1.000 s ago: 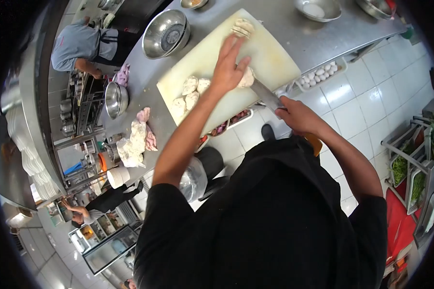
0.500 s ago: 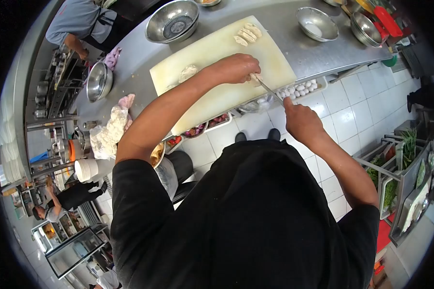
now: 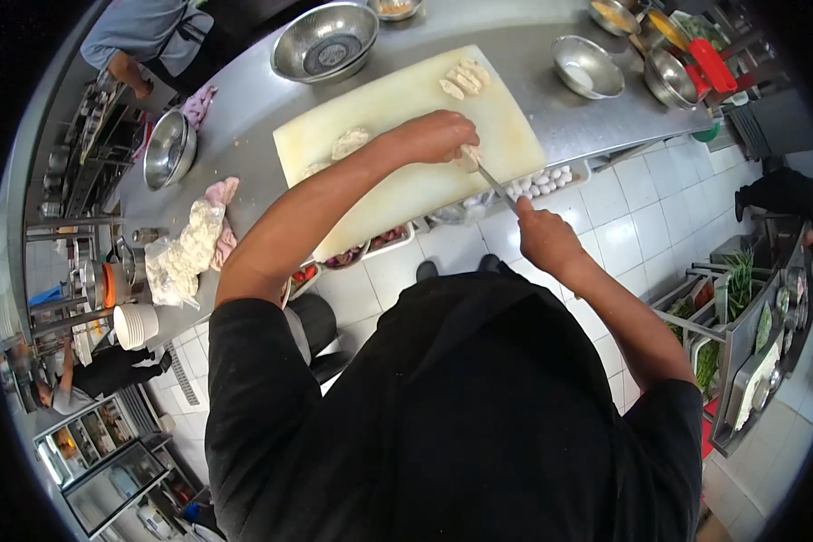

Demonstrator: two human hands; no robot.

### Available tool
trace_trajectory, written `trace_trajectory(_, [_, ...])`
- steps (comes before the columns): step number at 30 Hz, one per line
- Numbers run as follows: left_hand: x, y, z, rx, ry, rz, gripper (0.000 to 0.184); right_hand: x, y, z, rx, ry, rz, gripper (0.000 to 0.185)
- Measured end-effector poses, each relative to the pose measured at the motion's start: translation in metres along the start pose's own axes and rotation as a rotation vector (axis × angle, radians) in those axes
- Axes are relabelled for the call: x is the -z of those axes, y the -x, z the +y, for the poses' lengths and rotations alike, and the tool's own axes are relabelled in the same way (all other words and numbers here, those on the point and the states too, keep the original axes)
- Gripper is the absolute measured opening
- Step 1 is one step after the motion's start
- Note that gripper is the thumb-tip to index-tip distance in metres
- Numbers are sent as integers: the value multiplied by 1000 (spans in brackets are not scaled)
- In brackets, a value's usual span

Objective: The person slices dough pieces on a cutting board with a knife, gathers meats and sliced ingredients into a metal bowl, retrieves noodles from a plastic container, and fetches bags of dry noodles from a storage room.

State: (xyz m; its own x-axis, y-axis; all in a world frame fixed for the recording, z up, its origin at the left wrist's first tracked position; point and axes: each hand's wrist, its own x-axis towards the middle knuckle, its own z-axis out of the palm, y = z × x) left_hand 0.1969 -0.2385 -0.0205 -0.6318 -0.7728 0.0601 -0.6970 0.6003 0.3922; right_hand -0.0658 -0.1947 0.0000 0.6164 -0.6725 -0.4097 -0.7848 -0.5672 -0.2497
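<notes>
while left hand (image 3: 441, 135) pinches pale food piece (image 3: 469, 159) at cutting board (image 3: 402, 194)'s near edge, right hand (image 3: 549, 238) grips knife (image 3: 495, 186); likely slicing, next stroke calls for steady hold.

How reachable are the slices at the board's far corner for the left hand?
Probably yes: only bare cutting board separates the left hand from the slices, though it holds a piece at the knife.

With our left hand (image 3: 444, 137) we hold a pale piece (image 3: 469, 160) on the right side of the cutting board (image 3: 402, 98), while our right hand (image 3: 549, 239) grips a knife (image 3: 497, 187), its blade at the piece. We see pale slices (image 3: 468, 78) near the board's far right corner and a large metal bowl (image 3: 323, 43) beyond its far edge.
</notes>
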Motion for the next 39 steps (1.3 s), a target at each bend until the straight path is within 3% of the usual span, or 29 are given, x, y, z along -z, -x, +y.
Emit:
trace_trajectory(12, [2, 3, -7, 138, 254, 2, 31, -9, -9, 3, 4, -40, -37, 23])
trace_trajectory(16, [4, 17, -7, 290, 401, 97, 33, -10, 8, 13, 3, -34, -24, 22])
trace_trajectory(19, [3, 29, -4, 541, 650, 379, 35, 4, 40, 24, -10, -65, -18, 22])
trace_trajectory(20, [-1, 31, -4, 560, 657, 390, 35, 10, 49, 26, -45, -90, -15, 22])
trace_trajectory(22, [-13, 30, -3, 788, 1010, 458, 36, 10, 58, 35, -57, -146, -20, 21])
trace_trajectory(26, [-51, 28, 5, 1084, 1085, 545, 39, 19, 68, 29, -54, -330, 42, 20])
trace_trajectory(28, [-67, 31, 10, 1098, 521, 715, 39, 15, 70, 28, -36, -309, 38, 20])
trace_trajectory(29, [-67, 31, 21, 1106, 525, 710, 39, 13, 71, 29, -25, -288, 51, 20])
trace_trajectory(31, [-62, 31, 50, 834, -8, 848, 38, 4, 71, 29, -26, -239, 76, 20])
trace_trajectory(32, [-67, 32, 49, 840, -4, 843, 38, 0, 70, 29, -22, -187, 113, 20])
trace_trajectory(34, [-79, 36, 44, 643, 75, 810, 35, 2, 68, 26, -42, -172, 102, 19])
trace_trajectory(39, [-80, 34, 46, 611, 44, 832, 28, 17, 64, 15, -18, -129, 111, 20])
